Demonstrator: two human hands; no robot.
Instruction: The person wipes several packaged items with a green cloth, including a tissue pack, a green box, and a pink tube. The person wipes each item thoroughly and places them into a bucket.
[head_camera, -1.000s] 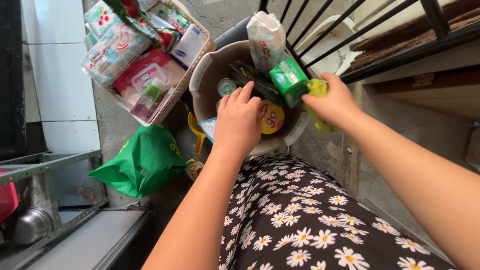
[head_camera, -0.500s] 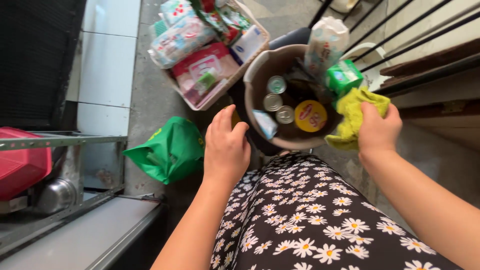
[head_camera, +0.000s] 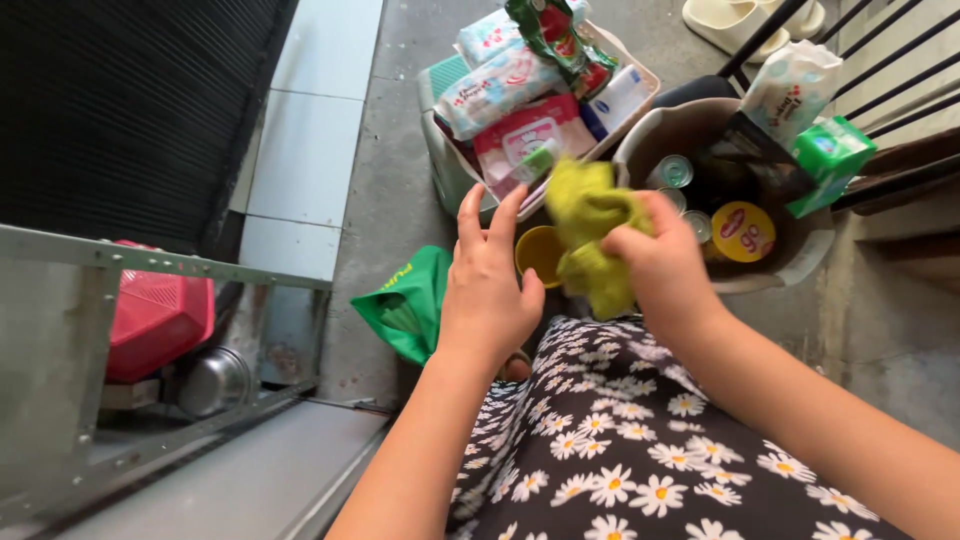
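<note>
The yellow-green cloth (head_camera: 590, 240) is blurring with motion; the right hand (head_camera: 665, 265) is hiding its right part, and the cloth is covering the bucket's (head_camera: 810, 250) near-left rim.

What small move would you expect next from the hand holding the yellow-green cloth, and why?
Probably the left hand closes in to take the yellow-green cloth: the right hand holds it bunched up above the lap, and the left is open with fingers spread right beside it.

We are at a home doorstep: concrete floor (head_camera: 400, 150), sandals (head_camera: 740, 18), railing (head_camera: 880, 90), household goods in a basket (head_camera: 440, 170).
</note>
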